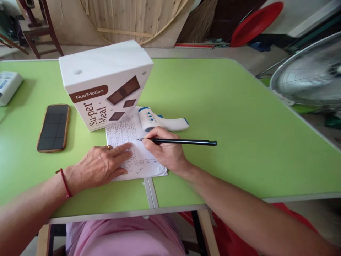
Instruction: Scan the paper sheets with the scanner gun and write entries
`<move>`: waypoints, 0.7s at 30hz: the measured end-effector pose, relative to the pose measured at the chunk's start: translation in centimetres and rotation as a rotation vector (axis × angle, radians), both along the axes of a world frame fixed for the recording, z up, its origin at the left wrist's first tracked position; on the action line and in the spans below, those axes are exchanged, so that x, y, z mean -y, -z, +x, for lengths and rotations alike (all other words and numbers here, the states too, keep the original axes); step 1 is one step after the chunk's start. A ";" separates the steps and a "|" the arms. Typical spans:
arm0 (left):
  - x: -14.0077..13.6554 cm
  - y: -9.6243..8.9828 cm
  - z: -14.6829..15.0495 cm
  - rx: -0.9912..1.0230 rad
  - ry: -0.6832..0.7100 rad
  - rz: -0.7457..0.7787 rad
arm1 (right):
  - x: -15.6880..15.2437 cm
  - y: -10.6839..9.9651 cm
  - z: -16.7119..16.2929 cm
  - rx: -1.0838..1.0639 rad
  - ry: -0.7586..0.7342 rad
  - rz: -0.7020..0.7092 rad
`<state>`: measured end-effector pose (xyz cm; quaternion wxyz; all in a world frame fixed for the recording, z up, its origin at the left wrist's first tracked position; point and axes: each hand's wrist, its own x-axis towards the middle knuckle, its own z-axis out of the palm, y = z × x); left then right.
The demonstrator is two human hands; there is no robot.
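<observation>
A sheet of paper [141,153] covered in small handwriting lies on the green table [213,96]. My left hand [102,163] rests flat on its left side, fingers stretched out, with a ring on one finger. Pinched in my right hand [167,151] is a black pen [191,142], its tip at the writing near the paper's middle. Just beyond the right hand lies a white and blue infrared thermometer [162,121]. A white NutriMotion box [106,81] stands upright at the paper's far edge, hiding part of it.
Left of the box lies a smartphone [53,128] in a brown case. A white box-shaped item [9,87] sits at the table's far left. Beyond the right edge stands a fan [311,71]. Behind the table are a red round object [257,23] and a wooden chair [41,30].
</observation>
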<state>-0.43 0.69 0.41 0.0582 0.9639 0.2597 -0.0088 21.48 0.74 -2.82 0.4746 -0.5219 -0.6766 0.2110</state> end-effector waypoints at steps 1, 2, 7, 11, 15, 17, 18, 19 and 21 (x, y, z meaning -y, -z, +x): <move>0.0 0.0 0.0 0.003 0.000 0.001 | 0.0 0.0 0.0 0.000 -0.002 -0.002; 0.0 0.0 0.0 0.006 0.000 0.000 | 0.0 0.0 0.0 0.001 -0.005 -0.004; 0.0 0.0 0.0 0.014 -0.002 -0.015 | 0.0 0.0 0.0 0.006 -0.021 -0.006; 0.0 0.0 0.0 0.014 -0.006 -0.031 | 0.0 -0.1 0.0 0.011 -0.027 -0.022; 0.0 0.0 0.1 0.015 -0.009 -0.034 | 0.0 -0.2 0.0 0.017 -0.022 -0.011; 0.1 0.0 0.0 0.018 -0.008 -0.027 | 0.0 -0.1 0.1 0.021 -0.025 0.011; 0.1 0.1 0.0 0.019 -0.006 -0.020 | 0.0 -0.2 0.1 0.027 -0.025 0.021; 0.1 0.1 0.0 0.022 -0.003 -0.009 | 0.1 -0.2 0.2 0.036 -0.024 0.030; 0.1 0.2 -0.1 0.033 0.008 0.016 | 0.1 -0.3 0.3 0.059 -0.023 0.058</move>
